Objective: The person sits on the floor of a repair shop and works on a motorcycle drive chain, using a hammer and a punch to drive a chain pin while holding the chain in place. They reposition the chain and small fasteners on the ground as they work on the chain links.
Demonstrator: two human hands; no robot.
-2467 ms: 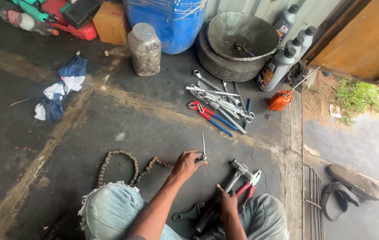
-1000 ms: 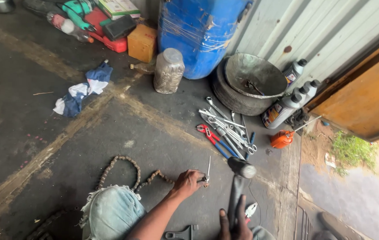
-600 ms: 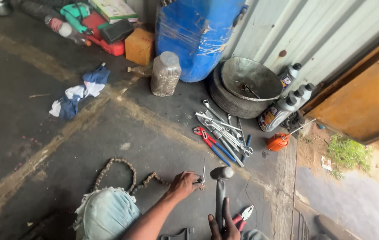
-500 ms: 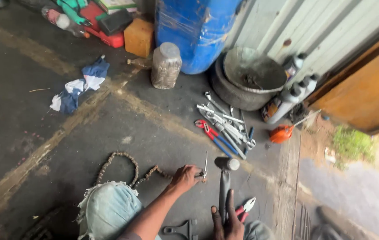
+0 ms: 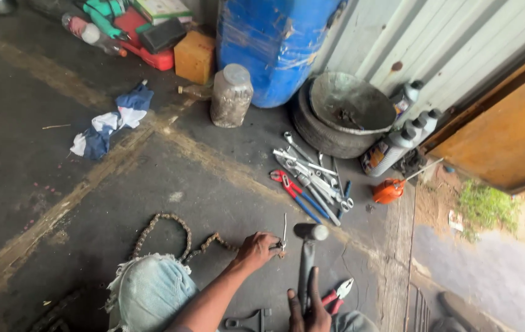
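The left hand (image 5: 256, 251) is closed in a pinch around a thin metal punch (image 5: 284, 229), holding it upright with its tip on the end of a rusty chain (image 5: 179, 237) that curls across the dark concrete floor (image 5: 41, 184) toward nine o'clock from the hand. The right hand (image 5: 309, 309), at six o'clock in the view, is wrapped tight around the handle of a hammer (image 5: 307, 258), whose metal head sits just beside the punch, at three o'clock from it; whether the two touch cannot be told. Red-handled pliers (image 5: 338, 292) lie on the floor just at three o'clock of the right hand. The person's knee in torn light jeans (image 5: 148, 292) is at seven o'clock. Farther up, at one o'clock from the hands, a heap of spanners (image 5: 311, 175) lies with red-and-blue pliers (image 5: 293, 192). Beyond these stands a blue drum (image 5: 274, 43), with a plastic jar (image 5: 231, 95) at its eight o'clock and a metal basin (image 5: 351, 107) resting in an old tyre (image 5: 324, 135) at its four o'clock. A blue-and-white rag (image 5: 111, 122) lies at ten o'clock.
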